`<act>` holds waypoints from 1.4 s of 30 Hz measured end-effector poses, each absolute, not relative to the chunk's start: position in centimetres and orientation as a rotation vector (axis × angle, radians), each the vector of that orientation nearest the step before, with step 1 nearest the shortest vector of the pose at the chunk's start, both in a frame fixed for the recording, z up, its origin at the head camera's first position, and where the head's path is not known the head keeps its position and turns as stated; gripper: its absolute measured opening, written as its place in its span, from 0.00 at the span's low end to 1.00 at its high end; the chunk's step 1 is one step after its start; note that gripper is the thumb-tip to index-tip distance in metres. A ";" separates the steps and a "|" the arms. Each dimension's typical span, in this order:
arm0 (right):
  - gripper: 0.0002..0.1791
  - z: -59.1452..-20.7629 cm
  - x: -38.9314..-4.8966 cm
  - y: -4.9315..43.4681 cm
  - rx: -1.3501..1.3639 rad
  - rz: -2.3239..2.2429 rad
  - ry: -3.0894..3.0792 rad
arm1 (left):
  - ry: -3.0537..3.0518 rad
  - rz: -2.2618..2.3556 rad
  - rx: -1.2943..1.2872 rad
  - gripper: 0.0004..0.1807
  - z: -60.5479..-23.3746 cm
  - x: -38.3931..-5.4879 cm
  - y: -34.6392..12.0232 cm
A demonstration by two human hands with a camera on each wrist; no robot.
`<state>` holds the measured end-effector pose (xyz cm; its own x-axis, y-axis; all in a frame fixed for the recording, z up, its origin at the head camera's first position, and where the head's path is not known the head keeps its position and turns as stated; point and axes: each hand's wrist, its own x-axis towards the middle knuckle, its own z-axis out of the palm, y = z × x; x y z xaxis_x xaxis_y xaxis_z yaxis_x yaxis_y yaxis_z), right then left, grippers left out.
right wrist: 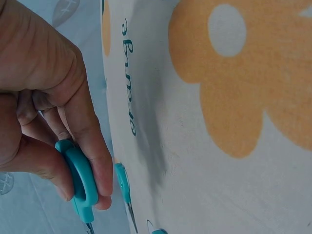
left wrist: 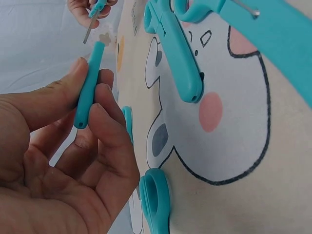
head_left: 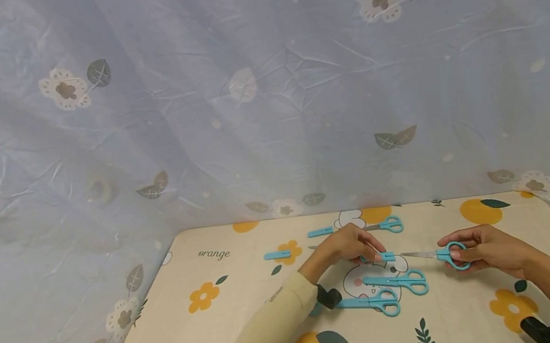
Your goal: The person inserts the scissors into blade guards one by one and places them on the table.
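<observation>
head view: cover [head_left: 387, 256] in l hand [head_left: 349, 243] pinch, nr scissors [head_left: 443, 254] in r hand [head_left: 495, 249] pinch

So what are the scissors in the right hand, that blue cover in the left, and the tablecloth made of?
Scissor blades: probably steel, from their smooth grey metallic look.
Scissor handles: likely moulded plastic, evenly blue and rounded.
Blue cover: likely plastic too, smooth with a soft sheen and an end hole.
Tablecloth: mostly matte and printed; fabric or coated sheet, I can't tell.
</observation>
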<state>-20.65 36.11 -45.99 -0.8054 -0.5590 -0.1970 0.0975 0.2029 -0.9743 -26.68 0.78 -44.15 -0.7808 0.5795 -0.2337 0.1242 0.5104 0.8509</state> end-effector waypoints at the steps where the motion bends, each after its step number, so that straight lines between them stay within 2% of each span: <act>1: 0.17 -45.9 -20.7 36.1 -0.422 -1.652 1.962 | 2.254 1.217 0.580 0.05 -44.1 -26.7 0.8; 14: 0.19 -45.8 -20.7 35.6 -0.402 -1.657 1.982 | 2.197 1.246 0.571 0.04 -43.8 -26.7 0.6; 21: 0.16 -46.0 -20.8 35.5 -0.405 -1.686 1.941 | 2.180 1.255 0.562 0.04 -43.8 -26.8 0.7; 34: 0.18 -45.9 -20.6 35.2 -0.394 -1.696 1.946 | 2.135 1.306 0.538 0.04 -43.7 -26.7 0.6; 42: 0.16 -46.1 -20.5 35.1 -0.377 -1.700 1.950 | 2.108 1.319 0.548 0.04 -43.9 -26.6 0.6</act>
